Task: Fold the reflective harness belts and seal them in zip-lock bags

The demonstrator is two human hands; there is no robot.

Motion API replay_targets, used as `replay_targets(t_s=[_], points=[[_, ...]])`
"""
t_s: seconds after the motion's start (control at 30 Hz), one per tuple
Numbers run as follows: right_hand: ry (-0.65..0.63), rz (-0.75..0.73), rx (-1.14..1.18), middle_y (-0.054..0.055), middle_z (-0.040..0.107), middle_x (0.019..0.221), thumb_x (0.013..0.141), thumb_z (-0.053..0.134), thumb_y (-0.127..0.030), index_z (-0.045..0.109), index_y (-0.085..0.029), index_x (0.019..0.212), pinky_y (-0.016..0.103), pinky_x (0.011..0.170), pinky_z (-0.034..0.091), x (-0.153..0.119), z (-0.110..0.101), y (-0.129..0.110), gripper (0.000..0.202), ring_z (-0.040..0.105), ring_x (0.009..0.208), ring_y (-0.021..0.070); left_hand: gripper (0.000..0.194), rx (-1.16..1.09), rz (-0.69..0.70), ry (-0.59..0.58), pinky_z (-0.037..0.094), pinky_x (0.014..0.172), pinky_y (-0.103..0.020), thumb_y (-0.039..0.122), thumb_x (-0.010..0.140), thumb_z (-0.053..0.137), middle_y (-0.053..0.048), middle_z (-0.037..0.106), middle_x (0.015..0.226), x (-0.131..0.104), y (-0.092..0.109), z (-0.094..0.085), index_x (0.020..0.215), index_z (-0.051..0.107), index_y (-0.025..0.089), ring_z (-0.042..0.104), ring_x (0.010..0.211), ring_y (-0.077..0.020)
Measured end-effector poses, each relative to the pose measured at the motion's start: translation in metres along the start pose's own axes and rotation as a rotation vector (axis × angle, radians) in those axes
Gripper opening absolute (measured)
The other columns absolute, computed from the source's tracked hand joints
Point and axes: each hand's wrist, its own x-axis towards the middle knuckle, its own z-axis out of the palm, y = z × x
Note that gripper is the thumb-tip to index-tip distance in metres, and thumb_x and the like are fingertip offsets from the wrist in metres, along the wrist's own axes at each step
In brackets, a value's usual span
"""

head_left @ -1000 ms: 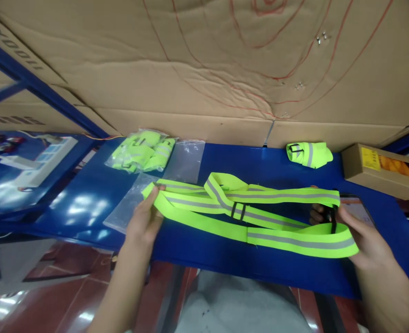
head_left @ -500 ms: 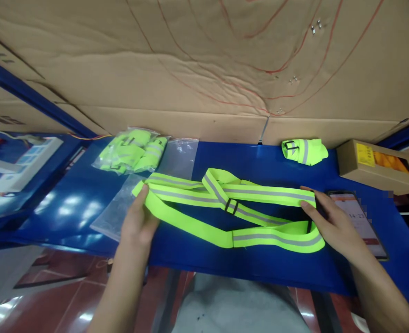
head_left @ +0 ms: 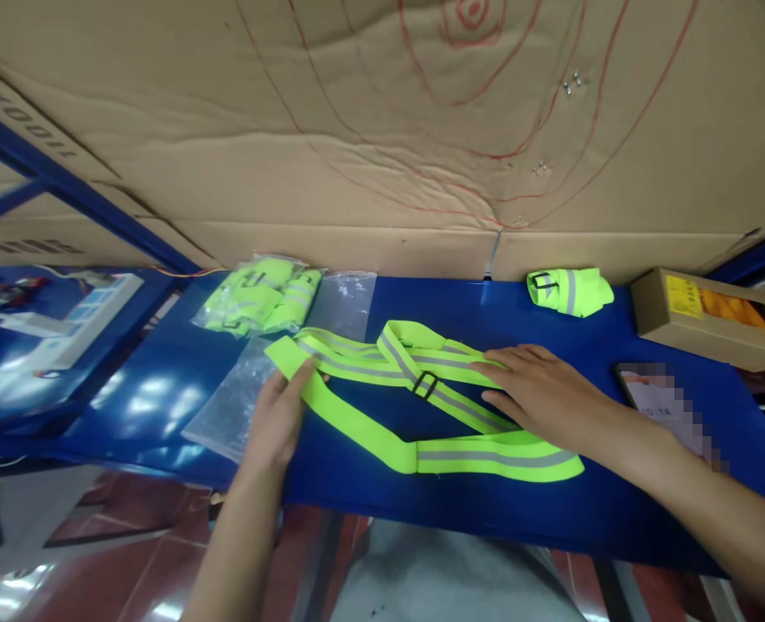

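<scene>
A neon-yellow reflective strap harness [head_left: 492, 456] with grey stripes is spread in long loops on the blue table. My left hand [head_left: 279, 415] pinches its left end, thumb on top of the band. Over the right part of the loops lies my right hand [head_left: 541, 389], palm down with fingers stretched out, touching the upper bands and hiding part of them. A black slider buckle [head_left: 425, 385] sits on the crossing strap near the middle.
Bagged neon-yellow bundles [head_left: 258, 294] lie at the back left, beside flat transparent bags [head_left: 226, 406]. A rolled reflective strap [head_left: 573, 292] sits at the back right, near a cardboard box [head_left: 706, 337] and a phone [head_left: 647, 393]. A white power strip [head_left: 93, 324] is far left.
My right hand has let go of the strap's right end and moved left, onto the bands. The right end now lies flatter. My left hand still pinches the left end, slightly further right.
</scene>
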Motion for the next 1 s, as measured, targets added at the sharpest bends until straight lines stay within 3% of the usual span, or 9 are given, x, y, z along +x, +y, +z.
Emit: replay_targets(t_s=[0.17,0.33,0.43,0.5,0.6,0.73,0.87,0.93,1.0], points=[[0.015,-0.081,0.028,0.013,0.068,0.135,0.104,0.049,-0.021,0.067,-0.018,0.130,0.049,0.101,0.052,0.014,-0.012,-0.002,0.032,0.065,0.122,0.0305,0.050,0.723,0.143,-0.084,0.053,0.066,-0.031,0.069,0.080,0.068,-0.006,0.076,0.086,-0.011,0.011,-0.045,0.090,0.075,0.021,0.073,0.082,-0.0274],[-0.013,-0.157,0.105,0.015,0.063,0.140,0.106,0.046,-0.022,0.062,-0.016,0.136,0.049,0.101,0.051,0.053,-0.018,-0.010,0.035,0.063,0.125,0.0307,0.046,1.318,0.683,0.389,0.045,0.063,-0.032,0.059,0.096,0.055,-0.009,0.070,0.075,-0.022,0.026,-0.042,0.078,0.068,0.019,0.069,0.078,-0.0286],[-0.031,-0.198,0.129,0.018,0.052,0.152,0.105,0.047,-0.021,0.048,-0.014,0.150,0.049,0.106,0.047,0.090,-0.011,-0.024,0.046,0.056,0.134,0.0323,0.036,1.295,1.070,0.051,0.052,0.091,-0.038,0.046,0.102,0.050,-0.015,0.073,0.114,-0.007,0.024,-0.018,0.105,0.070,0.016,0.069,0.109,-0.0293],[-0.032,-0.204,0.178,0.018,0.043,0.160,0.104,0.049,-0.021,0.036,-0.013,0.157,0.049,0.111,0.041,0.117,-0.005,-0.033,0.056,0.048,0.142,0.0330,0.042,1.304,1.179,-0.243,0.041,0.115,-0.048,0.043,0.104,0.045,-0.016,0.062,0.143,0.012,0.019,-0.003,0.132,0.063,0.016,0.056,0.135,-0.0315],[-0.067,-0.104,0.295,0.020,0.047,0.156,0.101,0.056,-0.028,0.031,-0.014,0.159,0.049,0.112,0.038,0.156,0.001,-0.038,0.064,0.047,0.142,0.0329,0.052,1.377,1.155,-0.434,0.023,0.126,-0.057,0.043,0.106,0.039,-0.012,0.043,0.161,0.039,0.008,0.011,0.153,0.047,0.022,0.036,0.153,-0.0324],[-0.203,-0.164,0.333,0.012,0.071,0.124,0.093,0.070,-0.027,0.059,-0.020,0.138,0.042,0.098,0.046,0.179,0.002,-0.023,0.046,0.065,0.116,0.0276,0.052,1.415,1.025,-0.478,0.021,0.126,-0.059,0.043,0.108,0.031,-0.009,0.036,0.165,0.054,-0.007,0.011,0.157,0.042,0.028,0.034,0.155,-0.0309],[-0.073,-0.230,0.265,0.012,0.061,0.137,0.098,0.060,-0.017,0.062,-0.022,0.133,0.045,0.105,0.039,0.150,-0.002,-0.008,0.036,0.057,0.126,0.0275,0.053,1.398,0.972,-0.416,0.021,0.126,-0.059,0.045,0.108,0.029,-0.009,0.036,0.166,0.051,-0.012,0.007,0.157,0.042,0.028,0.036,0.154,-0.0306],[0.072,-0.143,0.173,0.016,0.057,0.141,0.102,0.054,-0.020,0.052,-0.016,0.143,0.047,0.105,0.040,0.124,-0.002,-0.014,0.042,0.055,0.127,0.0298,0.053,1.390,0.969,-0.397,0.020,0.127,-0.059,0.046,0.108,0.031,-0.010,0.036,0.165,0.049,-0.011,0.008,0.156,0.045,0.027,0.036,0.153,-0.0319],[0.049,-0.108,0.116,0.017,0.062,0.133,0.104,0.053,-0.030,0.055,-0.014,0.138,0.047,0.101,0.044,0.098,0.002,-0.027,0.038,0.059,0.120,0.0306,0.054,1.385,0.967,-0.391,0.019,0.126,-0.060,0.047,0.108,0.032,-0.011,0.037,0.165,0.048,-0.010,0.010,0.155,0.047,0.026,0.037,0.153,-0.0329]])
